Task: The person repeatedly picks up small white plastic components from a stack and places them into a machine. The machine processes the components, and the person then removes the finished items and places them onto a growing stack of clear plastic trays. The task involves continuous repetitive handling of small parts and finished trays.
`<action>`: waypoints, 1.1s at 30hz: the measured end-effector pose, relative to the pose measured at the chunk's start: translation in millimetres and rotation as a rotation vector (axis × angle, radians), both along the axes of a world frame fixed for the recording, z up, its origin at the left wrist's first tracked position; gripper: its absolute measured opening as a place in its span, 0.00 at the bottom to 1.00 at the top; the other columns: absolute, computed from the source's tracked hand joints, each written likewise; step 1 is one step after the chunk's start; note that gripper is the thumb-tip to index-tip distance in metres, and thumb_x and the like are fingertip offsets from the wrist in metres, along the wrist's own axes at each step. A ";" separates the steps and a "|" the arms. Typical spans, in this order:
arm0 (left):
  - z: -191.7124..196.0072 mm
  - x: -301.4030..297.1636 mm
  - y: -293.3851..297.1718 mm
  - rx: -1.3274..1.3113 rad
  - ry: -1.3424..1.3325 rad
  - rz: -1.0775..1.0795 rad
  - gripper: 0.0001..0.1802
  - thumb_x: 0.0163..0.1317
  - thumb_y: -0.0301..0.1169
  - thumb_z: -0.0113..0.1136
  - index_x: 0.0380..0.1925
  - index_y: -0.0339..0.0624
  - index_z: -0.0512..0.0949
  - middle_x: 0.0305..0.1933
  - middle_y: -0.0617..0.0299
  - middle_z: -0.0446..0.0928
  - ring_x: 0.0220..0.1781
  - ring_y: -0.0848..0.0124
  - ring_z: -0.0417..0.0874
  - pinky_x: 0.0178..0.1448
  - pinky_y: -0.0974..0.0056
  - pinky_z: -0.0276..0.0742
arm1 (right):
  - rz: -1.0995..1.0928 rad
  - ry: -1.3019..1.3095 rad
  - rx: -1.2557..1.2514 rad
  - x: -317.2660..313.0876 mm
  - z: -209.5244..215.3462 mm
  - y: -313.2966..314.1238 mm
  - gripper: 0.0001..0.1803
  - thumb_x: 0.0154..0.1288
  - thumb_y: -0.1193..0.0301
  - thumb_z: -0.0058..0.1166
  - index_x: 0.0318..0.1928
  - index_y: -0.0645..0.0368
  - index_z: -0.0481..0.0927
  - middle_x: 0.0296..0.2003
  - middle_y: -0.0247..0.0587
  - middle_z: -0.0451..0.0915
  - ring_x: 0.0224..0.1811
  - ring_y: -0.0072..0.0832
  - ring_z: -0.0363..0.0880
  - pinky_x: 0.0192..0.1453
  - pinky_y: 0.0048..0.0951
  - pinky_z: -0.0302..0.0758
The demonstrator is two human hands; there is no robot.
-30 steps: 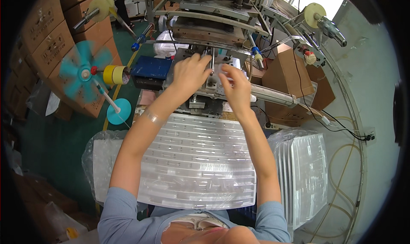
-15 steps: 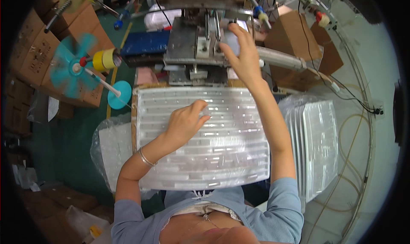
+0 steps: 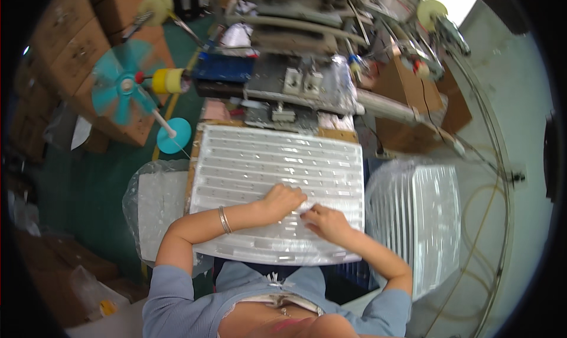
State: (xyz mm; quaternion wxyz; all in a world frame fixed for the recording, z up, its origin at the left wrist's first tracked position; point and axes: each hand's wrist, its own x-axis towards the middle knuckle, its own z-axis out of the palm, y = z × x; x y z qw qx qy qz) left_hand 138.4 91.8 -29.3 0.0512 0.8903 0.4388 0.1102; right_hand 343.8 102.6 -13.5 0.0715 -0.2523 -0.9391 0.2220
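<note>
Left hand (image 3: 282,200), right hand (image 3: 326,223) on clear ribbed tray (image 3: 277,161) near brown cartons (image 3: 62,36)

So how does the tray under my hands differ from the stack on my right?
The tray lies single and flat with both hands on it; the stack is many trays piled up inside a clear bag, untouched. The tray's rows run left to right; the stack's ribs run front to back. Both are clear ribbed plastic.
</note>
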 end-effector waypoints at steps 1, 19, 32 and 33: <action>-1.4 -2.0 3.2 0.013 0.008 -0.013 0.09 0.48 0.27 0.57 0.31 0.43 0.72 0.30 0.58 0.74 0.28 0.62 0.81 0.30 0.60 0.75 | 0.022 0.022 0.017 -0.6 -1.2 2.8 0.14 0.51 0.70 0.59 0.40 0.52 0.76 0.34 0.40 0.74 0.30 0.39 0.78 0.32 0.35 0.77; 58.4 -71.7 48.8 0.384 -0.537 0.448 0.20 0.54 0.30 0.59 0.50 0.48 0.75 0.39 0.60 0.77 0.33 0.61 0.81 0.35 0.61 0.78 | -0.610 0.596 -0.249 24.6 35.5 102.2 0.09 0.58 0.73 0.54 0.39 0.62 0.75 0.42 0.38 0.75 0.36 0.25 0.76 0.32 0.24 0.76; 146.1 -72.8 192.4 0.432 0.016 0.737 0.18 0.53 0.45 0.62 0.40 0.50 0.79 0.32 0.56 0.77 0.29 0.60 0.82 0.29 0.61 0.77 | -0.547 0.843 0.118 -68.5 97.6 155.4 0.13 0.57 0.73 0.59 0.43 0.60 0.78 0.41 0.41 0.80 0.33 0.26 0.80 0.34 0.24 0.76; 146.3 -72.2 189.5 0.497 -0.088 0.694 0.17 0.53 0.43 0.62 0.40 0.49 0.79 0.32 0.56 0.77 0.30 0.60 0.82 0.30 0.61 0.76 | -0.539 0.842 0.157 -80.3 103.2 159.1 0.13 0.57 0.72 0.59 0.43 0.60 0.78 0.40 0.40 0.80 0.33 0.26 0.80 0.35 0.24 0.76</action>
